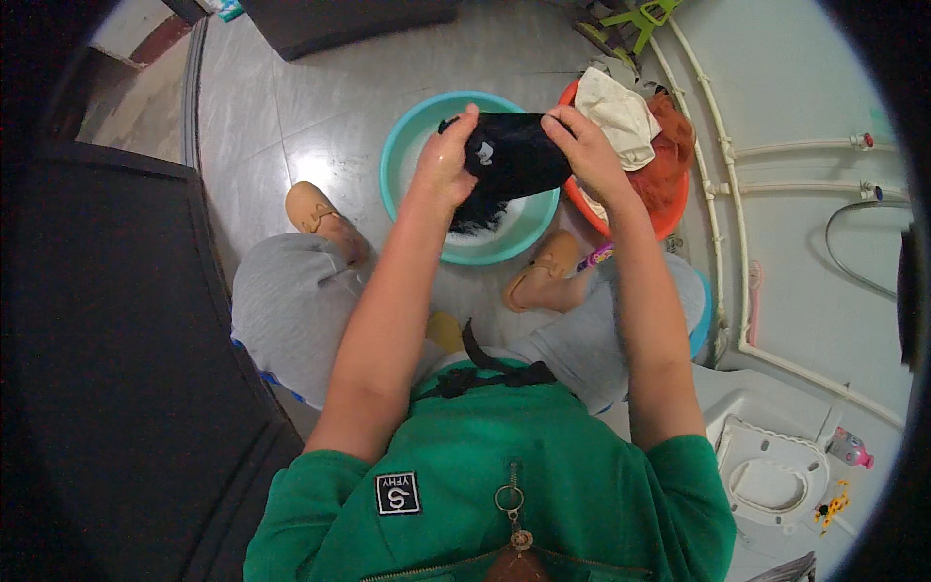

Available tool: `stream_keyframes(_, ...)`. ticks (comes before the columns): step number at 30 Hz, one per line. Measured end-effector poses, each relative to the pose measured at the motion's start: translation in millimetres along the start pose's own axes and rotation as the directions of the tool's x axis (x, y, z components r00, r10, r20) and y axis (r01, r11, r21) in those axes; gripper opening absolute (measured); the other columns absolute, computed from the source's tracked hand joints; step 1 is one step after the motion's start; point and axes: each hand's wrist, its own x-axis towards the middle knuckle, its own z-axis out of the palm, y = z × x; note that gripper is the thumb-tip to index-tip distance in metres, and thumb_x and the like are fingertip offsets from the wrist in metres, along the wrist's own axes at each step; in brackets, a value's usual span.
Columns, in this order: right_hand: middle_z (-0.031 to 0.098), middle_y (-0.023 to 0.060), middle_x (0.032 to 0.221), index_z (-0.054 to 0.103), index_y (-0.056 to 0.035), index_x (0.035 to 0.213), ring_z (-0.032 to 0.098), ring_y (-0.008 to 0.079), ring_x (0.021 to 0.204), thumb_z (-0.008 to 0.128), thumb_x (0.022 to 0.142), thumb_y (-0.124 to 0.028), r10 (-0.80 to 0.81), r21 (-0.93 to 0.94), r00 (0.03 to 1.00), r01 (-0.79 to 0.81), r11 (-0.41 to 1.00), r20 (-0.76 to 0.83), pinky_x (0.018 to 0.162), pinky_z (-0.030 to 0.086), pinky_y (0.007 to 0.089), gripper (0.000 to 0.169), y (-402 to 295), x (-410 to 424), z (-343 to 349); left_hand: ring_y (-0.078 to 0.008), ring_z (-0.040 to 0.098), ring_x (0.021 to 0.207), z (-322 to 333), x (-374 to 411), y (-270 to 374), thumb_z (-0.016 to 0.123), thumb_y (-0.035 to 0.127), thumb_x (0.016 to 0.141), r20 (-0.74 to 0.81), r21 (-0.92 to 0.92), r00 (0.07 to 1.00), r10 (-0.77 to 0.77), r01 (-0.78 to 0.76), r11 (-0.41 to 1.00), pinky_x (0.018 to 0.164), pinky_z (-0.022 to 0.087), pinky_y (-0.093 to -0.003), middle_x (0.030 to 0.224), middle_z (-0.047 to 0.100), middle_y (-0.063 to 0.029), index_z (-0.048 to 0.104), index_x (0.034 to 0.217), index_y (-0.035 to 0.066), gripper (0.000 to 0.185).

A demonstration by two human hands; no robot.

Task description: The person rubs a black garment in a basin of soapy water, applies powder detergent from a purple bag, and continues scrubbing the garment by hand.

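A black cloth garment point(520, 156) with a small pale patch is stretched between my two hands above a turquoise plastic basin point(396, 196). My left hand point(445, 164) grips its left end, thumb on top. At the upper right corner, my right hand point(585, 149) pinches the cloth between thumb and fingers. Whitish, sudsy water point(509, 225) lies in the basin. Below the held part, more black fabric point(476, 214) hangs down or lies in the water; I cannot tell where one ends.
Right of the basin, a red-orange tub point(680, 218) holds a cream cloth point(617, 120) and a rust-coloured cloth point(662, 171). White pipes point(727, 160) run along the right wall. A dark door point(131, 291) stands at left. A green folding stool point(647, 22) is at upper right.
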Motion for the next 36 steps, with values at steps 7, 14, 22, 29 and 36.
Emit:
stream_keyframes(7, 0.057, 0.0133, 0.067, 0.059, -0.0056, 0.076, 0.058, 0.0289, 0.061, 0.063, 0.083, -0.026, -0.332, -0.499, 0.924, 0.200, 0.843, -0.190, 0.055, 0.046, 0.0354, 0.022, -46, -13, 105, -0.0198, 0.061, 0.083, -50, 30, -57, 0.062, 0.026, 0.086, 0.149, -0.372, 0.989, -0.007, 0.063, 0.926, 0.072, 0.051, -0.0348, 0.088, 0.061, -0.0057, 0.058, 0.086, 0.010, 0.016)
stream_keyframes(14, 0.057, 0.0140, 0.065, 0.057, -0.0053, 0.067, 0.057, 0.0330, 0.059, 0.058, 0.085, -0.033, -0.164, -0.384, 0.935, 0.033, 0.923, -0.314, 0.053, 0.044, 0.0400, 0.034, -24, 2, 90, -0.0206, 0.060, 0.076, 2, -4, -65, 0.055, 0.026, 0.091, -0.056, -0.172, 0.984, -0.168, 0.156, 0.973, 0.075, 0.049, -0.0323, 0.079, 0.061, -0.0048, 0.057, 0.093, 0.012, 0.015)
stream_keyframes(22, 0.055, 0.0137, 0.061, 0.055, -0.0045, 0.065, 0.053, 0.0336, 0.055, 0.059, 0.085, -0.031, -0.333, -0.434, 0.909, 0.202, 0.878, -0.251, 0.050, 0.041, 0.0390, 0.034, -44, -9, 122, -0.0186, 0.058, 0.080, -69, 18, -59, 0.049, 0.034, 0.093, 0.598, -0.270, 0.799, 0.069, 0.120, 0.955, 0.075, 0.049, -0.0362, 0.087, 0.057, -0.0025, 0.056, 0.098, 0.015, 0.021)
stream_keyframes(29, 0.053, 0.0133, 0.059, 0.053, -0.0046, 0.062, 0.052, 0.0311, 0.053, 0.065, 0.080, -0.029, -0.257, -0.452, 0.879, 0.054, 0.890, -0.401, 0.049, 0.040, 0.0373, 0.032, -13, 10, 90, -0.0180, 0.058, 0.085, -10, 10, -81, 0.047, 0.028, 0.094, 0.078, -0.198, 0.992, -0.100, 0.113, 0.974, 0.074, 0.049, -0.0362, 0.093, 0.056, -0.0035, 0.054, 0.102, 0.009, 0.022)
stream_keyframes(36, 0.055, 0.0149, 0.061, 0.055, -0.0039, 0.064, 0.053, 0.0316, 0.053, 0.061, 0.084, -0.034, -0.268, -0.339, 0.885, 0.137, 0.931, -0.380, 0.051, 0.041, 0.0378, 0.037, -27, -18, 128, -0.0203, 0.061, 0.086, -51, 6, -81, 0.054, 0.024, 0.091, 0.003, -0.140, 0.999, 0.041, -0.041, 0.989, 0.070, 0.052, -0.0393, 0.102, 0.059, -0.0086, 0.053, 0.107, 0.002, 0.028)
